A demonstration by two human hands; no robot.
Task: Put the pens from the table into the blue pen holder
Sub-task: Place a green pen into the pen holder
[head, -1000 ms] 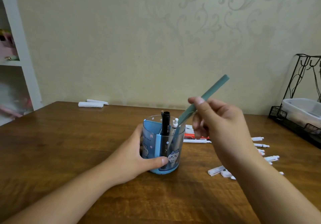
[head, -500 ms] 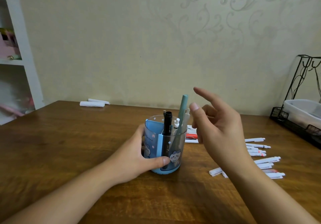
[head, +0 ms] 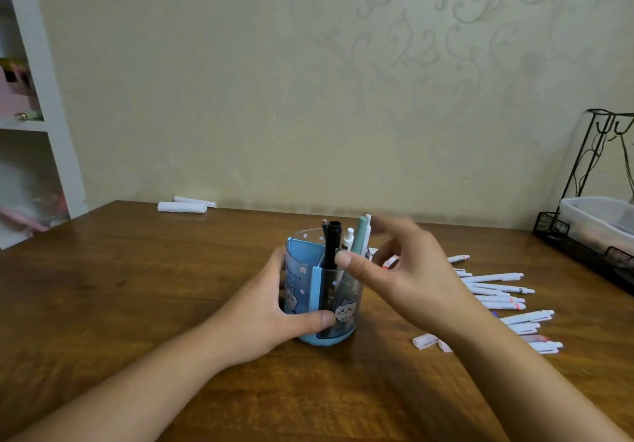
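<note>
Teal pen (head: 360,239) standing in blue pen holder (head: 322,304), steadied by left hand (head: 274,308) grip. Right hand (head: 404,270) spread, empty, just beside rim. Between pens; next likely reach right of grip to white pens (head: 497,287) on bench (head: 137,304), pinch one.

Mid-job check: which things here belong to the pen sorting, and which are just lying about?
Job:
blue pen holder, left hand gripping it
teal pen inside
white pens on table
right hand

Lying about:
paper rolls
wire rack
shelf

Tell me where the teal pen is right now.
In the head view, the teal pen stands in the blue pen holder near centre, right of the black pen.
</note>
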